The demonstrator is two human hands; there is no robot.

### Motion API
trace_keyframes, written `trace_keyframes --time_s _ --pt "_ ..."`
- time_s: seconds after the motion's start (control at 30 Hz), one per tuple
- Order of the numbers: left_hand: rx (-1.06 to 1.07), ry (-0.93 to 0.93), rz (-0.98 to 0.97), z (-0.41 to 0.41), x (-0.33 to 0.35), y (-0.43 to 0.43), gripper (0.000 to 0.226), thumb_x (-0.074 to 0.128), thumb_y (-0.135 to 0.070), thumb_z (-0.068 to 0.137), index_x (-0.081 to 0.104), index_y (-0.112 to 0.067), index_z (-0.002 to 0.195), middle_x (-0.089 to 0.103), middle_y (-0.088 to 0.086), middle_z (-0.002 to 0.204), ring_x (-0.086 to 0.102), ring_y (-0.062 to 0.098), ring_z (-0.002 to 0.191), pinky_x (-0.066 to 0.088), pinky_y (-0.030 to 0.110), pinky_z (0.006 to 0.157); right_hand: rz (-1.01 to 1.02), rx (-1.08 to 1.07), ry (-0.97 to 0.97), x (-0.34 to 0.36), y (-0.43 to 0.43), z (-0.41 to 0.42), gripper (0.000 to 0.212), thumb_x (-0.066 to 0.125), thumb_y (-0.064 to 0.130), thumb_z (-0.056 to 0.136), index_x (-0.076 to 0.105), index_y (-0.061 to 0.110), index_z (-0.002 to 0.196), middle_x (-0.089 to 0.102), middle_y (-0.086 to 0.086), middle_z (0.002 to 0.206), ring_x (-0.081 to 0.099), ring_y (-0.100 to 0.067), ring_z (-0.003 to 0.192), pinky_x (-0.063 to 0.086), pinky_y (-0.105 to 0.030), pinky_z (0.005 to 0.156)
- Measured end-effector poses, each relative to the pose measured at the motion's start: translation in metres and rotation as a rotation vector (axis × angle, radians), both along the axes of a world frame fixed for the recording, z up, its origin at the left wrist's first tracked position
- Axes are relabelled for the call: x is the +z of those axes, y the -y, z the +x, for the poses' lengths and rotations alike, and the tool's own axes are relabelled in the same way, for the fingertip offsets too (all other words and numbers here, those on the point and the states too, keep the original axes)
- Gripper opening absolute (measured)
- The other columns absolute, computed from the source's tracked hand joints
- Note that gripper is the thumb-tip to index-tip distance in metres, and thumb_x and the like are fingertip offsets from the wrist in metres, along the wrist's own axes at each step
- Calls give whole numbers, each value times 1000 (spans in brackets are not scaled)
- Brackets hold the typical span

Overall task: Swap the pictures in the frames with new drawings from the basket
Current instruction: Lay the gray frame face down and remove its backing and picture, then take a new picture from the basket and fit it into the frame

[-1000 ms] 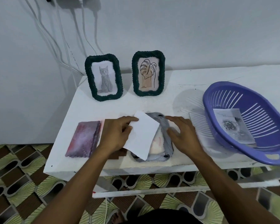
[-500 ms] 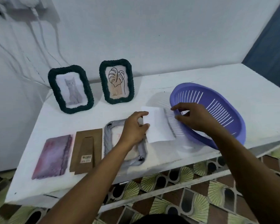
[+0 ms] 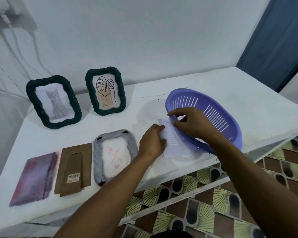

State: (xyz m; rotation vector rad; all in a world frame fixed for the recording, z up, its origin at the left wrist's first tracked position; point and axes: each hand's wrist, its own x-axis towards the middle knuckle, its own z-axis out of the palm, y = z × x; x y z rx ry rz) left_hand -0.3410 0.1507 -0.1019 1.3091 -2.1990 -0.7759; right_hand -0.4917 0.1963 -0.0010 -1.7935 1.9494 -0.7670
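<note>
- Left hand (image 3: 152, 141) pins white paper sheet (image 3: 170, 143) flat on white bench (image 3: 248, 100), beside purple slotted plastic basket (image 3: 205, 117), right front edge.
- Right hand (image 3: 191, 124) over basket rim, fingers curled; grip contents hidden, cannot tell.
- Grey woven frame (image 3: 115, 152) face-down, open, front centre, likely awaiting new drawing.

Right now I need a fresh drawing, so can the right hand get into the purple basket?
Probably yes: the right hand is already over the purple basket rim, and nothing blocks its open top.
</note>
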Motion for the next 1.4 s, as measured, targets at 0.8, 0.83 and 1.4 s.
trace_keyframes --time_s 0.8,0.83,1.4 --pt "-4 -236 -94 -9 29 7 55 71 -46 82 58 -22 130 44 1 140 42 16 127 41 24 95 263 -120 -337 -53 42 -51 50 79 22 74 61 18 120 66 -8 115 62 -26 98 53 -34 80" --pt "-1 -231 -98 -9 30 7 55 71 -46 82 58 -22 130 44 1 140 42 16 127 40 24 94 247 -138 -311 -53 42 -52 47 78 18 75 62 19 119 67 -8 114 63 -24 95 53 -33 78" --pt "-18 -253 -74 -10 31 7 55 72 -44 82 57 -22 130 44 0 138 42 15 125 41 23 95 133 -233 -143 -49 40 -58 38 81 19 75 66 16 110 69 -8 109 64 -27 94 53 -35 82"
